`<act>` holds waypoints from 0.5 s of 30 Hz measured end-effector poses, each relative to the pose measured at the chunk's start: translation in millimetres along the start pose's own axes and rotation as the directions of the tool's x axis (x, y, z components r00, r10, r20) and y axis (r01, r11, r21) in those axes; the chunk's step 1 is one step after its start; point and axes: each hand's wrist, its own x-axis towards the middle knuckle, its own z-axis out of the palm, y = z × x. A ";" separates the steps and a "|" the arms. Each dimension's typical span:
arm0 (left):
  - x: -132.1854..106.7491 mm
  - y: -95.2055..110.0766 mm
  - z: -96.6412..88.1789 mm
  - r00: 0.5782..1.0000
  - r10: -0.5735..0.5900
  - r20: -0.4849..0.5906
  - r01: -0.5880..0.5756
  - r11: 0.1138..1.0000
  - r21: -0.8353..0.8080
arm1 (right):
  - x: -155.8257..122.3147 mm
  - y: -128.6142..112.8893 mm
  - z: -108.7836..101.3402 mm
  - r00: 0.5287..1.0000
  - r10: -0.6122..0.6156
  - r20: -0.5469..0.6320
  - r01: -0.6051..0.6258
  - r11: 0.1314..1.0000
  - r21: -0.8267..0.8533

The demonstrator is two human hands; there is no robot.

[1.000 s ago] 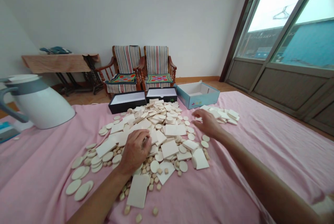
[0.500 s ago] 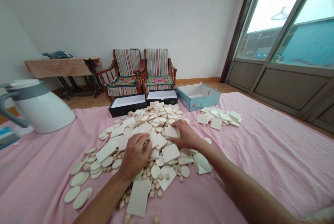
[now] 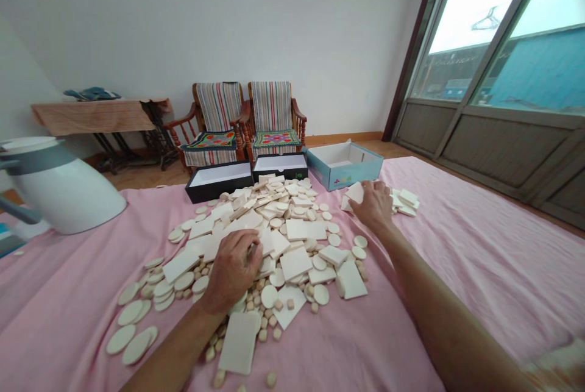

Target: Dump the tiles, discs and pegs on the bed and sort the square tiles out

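A big heap of cream flat pieces (image 3: 274,221), squares, rectangles, discs and small pegs, lies on the pink cloth (image 3: 457,258). My left hand (image 3: 233,267) rests on the near side of the heap with its fingers curled down over pieces; what they grip is hidden. My right hand (image 3: 375,204) reaches to a small separate pile of square tiles (image 3: 404,200) at the right. It pinches a square tile (image 3: 355,192) at that pile's left edge.
Two black open boxes (image 3: 219,177) (image 3: 280,165) and a light blue open box (image 3: 345,163) stand behind the heap. A white jug (image 3: 59,185) sits at the left. Beyond are two striped chairs (image 3: 247,117), a wooden side table and large windows at the right.
My right hand left the middle of the heap with a square tile and moved right to the small pile. My left hand stayed on the heap.
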 end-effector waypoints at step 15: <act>-2.2 -2.3 1.3 1.000 -0.009 0.004 0.009 1.000 -0.008 | -46.4 -50.0 5.1 0.729 -0.527 0.436 0.471 0.849 0.238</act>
